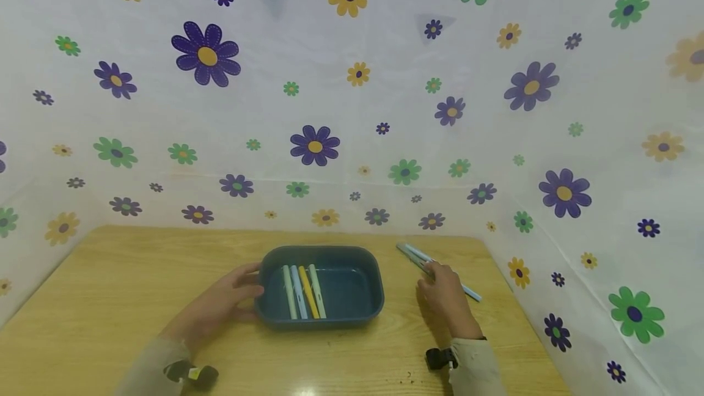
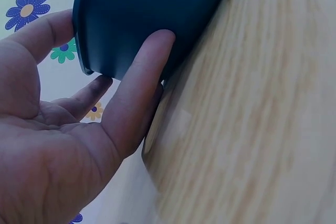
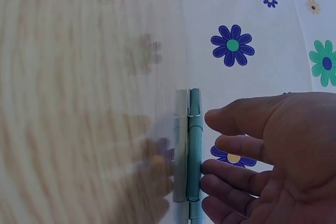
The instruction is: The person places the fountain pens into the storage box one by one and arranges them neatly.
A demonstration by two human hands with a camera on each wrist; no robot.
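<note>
A dark blue rectangular box (image 1: 352, 324) stands on the table, with several slim pens inside: pale green (image 1: 289, 292), light blue (image 1: 299, 292), yellow (image 1: 309, 292) and another pale green. My left hand (image 1: 228, 298) rests against the box's left end. In the left wrist view its thumb (image 2: 144, 72) lies on the outer wall and a finger touches the rim. To the right of the box, my right hand (image 1: 447, 298) is over loose pens, a grey-green pen (image 1: 414, 258) and light blue ones (image 1: 472, 293). Its fingers are beside a teal pen (image 3: 195, 145), not closed round it.
A light wooden table (image 1: 137, 274) carries everything. White cloth with printed flowers (image 1: 264, 115) hangs behind the table and along its sides. Small dark specks (image 1: 409, 377) lie near the table's front. A black strap device (image 1: 440, 358) is on the right wrist.
</note>
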